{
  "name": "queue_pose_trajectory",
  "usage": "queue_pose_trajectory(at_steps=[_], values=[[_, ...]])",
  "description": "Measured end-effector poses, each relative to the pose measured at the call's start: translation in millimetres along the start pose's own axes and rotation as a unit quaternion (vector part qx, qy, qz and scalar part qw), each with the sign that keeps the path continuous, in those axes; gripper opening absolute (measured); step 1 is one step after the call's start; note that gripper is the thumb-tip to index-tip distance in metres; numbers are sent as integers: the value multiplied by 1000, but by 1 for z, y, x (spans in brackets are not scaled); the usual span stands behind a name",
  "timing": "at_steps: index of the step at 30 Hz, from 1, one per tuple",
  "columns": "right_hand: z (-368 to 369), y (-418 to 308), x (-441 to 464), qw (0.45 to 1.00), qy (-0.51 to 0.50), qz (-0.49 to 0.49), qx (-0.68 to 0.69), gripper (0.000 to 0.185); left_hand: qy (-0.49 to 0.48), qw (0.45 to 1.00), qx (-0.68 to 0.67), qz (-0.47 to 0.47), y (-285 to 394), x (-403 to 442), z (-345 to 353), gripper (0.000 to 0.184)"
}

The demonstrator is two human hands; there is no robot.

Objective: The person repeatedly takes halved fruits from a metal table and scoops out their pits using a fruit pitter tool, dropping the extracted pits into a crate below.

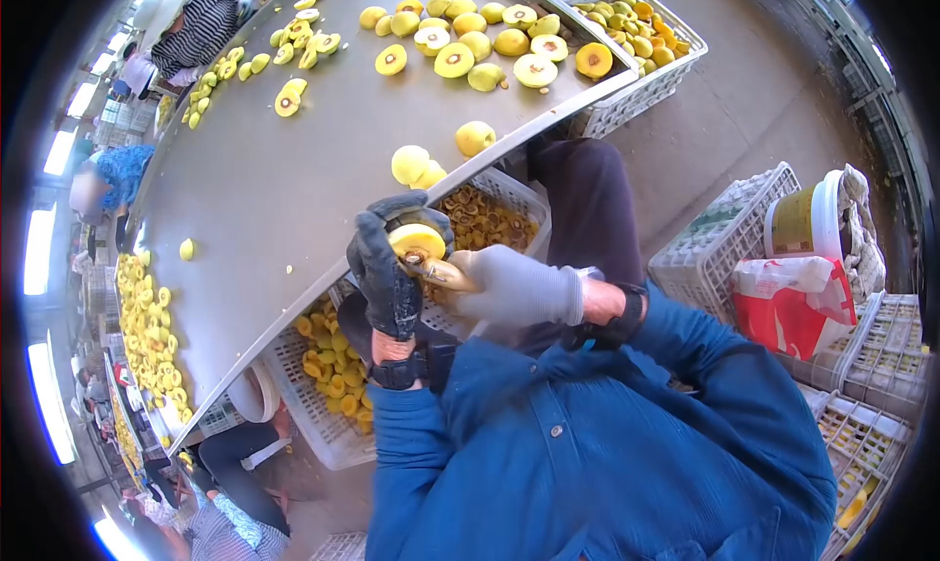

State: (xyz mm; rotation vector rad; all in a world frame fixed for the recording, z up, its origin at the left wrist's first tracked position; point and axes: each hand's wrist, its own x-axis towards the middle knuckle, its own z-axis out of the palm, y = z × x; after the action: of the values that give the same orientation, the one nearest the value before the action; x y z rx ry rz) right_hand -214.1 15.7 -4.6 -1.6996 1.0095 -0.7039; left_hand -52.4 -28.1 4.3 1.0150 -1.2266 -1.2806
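Note:
My left hand (377,262), in a dark coated glove, is closed around a halved yellow peach (418,239), its cut face turned up. In my right hand (519,285), gloved in pale grey, is a pitting tool with a tan handle (448,275). The tool's tip is at the lower edge of the cut face, by the brown pit area; its exact shape is hard to make out. Both hands are just off the near edge of the metal table (264,209), above a crate of brownish pit scraps (490,216).
Several whole and halved peaches (453,60) lie on the table. A white crate of peach halves (333,365) stands below its edge. Another full crate (636,32) is at the far corner. Crates, a bucket (805,218) and a red-white bag (793,302) are at right. Other people work at left.

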Motion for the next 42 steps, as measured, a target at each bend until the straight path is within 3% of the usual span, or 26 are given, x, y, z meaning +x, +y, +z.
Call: queue_pose_trajectory(at_steps=[2, 5, 6, 9, 10, 13, 14, 17, 18, 19, 21, 22, 24, 25, 26, 28, 30, 34, 38, 41, 42], values=[[-5, 3, -2, 995, -23, 0, -100, 27, -51, 995, 72, 54, 4, -3, -1, 65], [0, -2, -2, 956, -105, 99, 257, 28, -31, 997, -76, -1, 3, -5, -3, 63], [4, 4, 0, 968, -90, 27, 232, 28, -4, 995, -97, 13, 0, -7, 2, 63], [0, 9, 1, 997, -74, -13, 29, 29, -8, 988, -151, 30, -9, -8, 9, 67], [4, 10, 4, 997, -68, 19, -34, 27, 9, 983, -176, 49, -9, -12, 15, 69], [2, 9, 11, 993, -96, -12, -63, 22, -19, 951, -306, 27, -20, -11, 5, 71], [2, 11, 12, 981, -149, 60, 111, 23, -90, 944, -311, 60, -18, -7, 2, 67], [1, 15, 21, 956, -201, -1, 213, 20, -73, 976, -203, 43, -4, -16, -2, 63], [-2, 11, 27, 965, -221, 17, 141, 21, -9, 981, -191, 29, -7, -17, -5, 61], [2, 12, 32, 983, -173, -26, 56, 22, 56, 982, -177, 19, -12, -16, -12, 60], [14, 30, 40, 983, -68, -125, -114, 24, 119, 961, -248, 3, -33, -16, -35, 58], [25, 46, 39, 983, -29, -122, -137, 28, 187, 924, -333, -22, -37, -17, -42, 60], [36, 88, 40, 948, -66, -47, -307, 26, 199, 939, -280, 17, -52, -24, -66, 63], [35, 102, 39, 911, -160, -13, -379, 27, 215, 937, -274, 10, -45, -31, -68, 64], [35, 114, 39, 875, -199, 101, -430, 30, 220, 937, -273, 14, -44, -36, -75, 65], [32, 114, 29, 922, -138, 80, -353, 22, 233, 934, -271, 22, -40, -48, -92, 67], [39, 136, 24, 927, -101, 59, -358, 20, 306, 933, -189, 8, -42, -78, -121, 65], [31, 150, 10, 935, -106, 84, -327, 29, 358, 926, 93, 72, -33, -66, -162, 49], [35, 154, 0, 944, -92, 127, -291, 29, 359, 822, 415, 153, -21, -42, -184, 35], [48, 174, -5, 972, -26, 73, -222, 31, 173, 857, 445, 196, -45, 43, -118, 43], [44, 155, -6, 967, -26, 88, -237, 31, 90, 834, 492, 235, -57, 72, -99, 53]])
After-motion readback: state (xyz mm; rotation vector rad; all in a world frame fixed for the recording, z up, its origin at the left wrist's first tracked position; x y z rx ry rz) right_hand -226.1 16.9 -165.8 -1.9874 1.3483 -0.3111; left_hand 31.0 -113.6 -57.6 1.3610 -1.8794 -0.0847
